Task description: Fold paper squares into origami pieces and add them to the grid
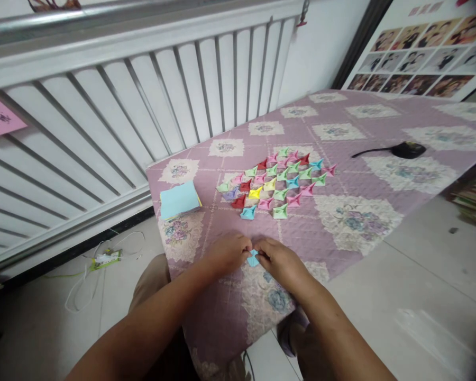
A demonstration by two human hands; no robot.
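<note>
A small piece of folded light-blue paper (253,258) is pinched between my two hands, low over the near part of the table. My left hand (232,251) grips its left edge with thumb and fingers. From the other side, my right hand (280,260) holds the right edge, fingers bent. Just beyond my hands stand several rows of small folded paper pieces, among them a yellow one (255,193), a blue one (248,212) and a green one (280,211). Farther left lies a stack of square paper (179,200), light blue on top.
A patterned purple cloth covers the table (301,233). Toward the right lies a black object with a thin handle (408,150). A white radiator (206,84) runs along the table's left side. On the floor is a power strip (106,258) with white cables.
</note>
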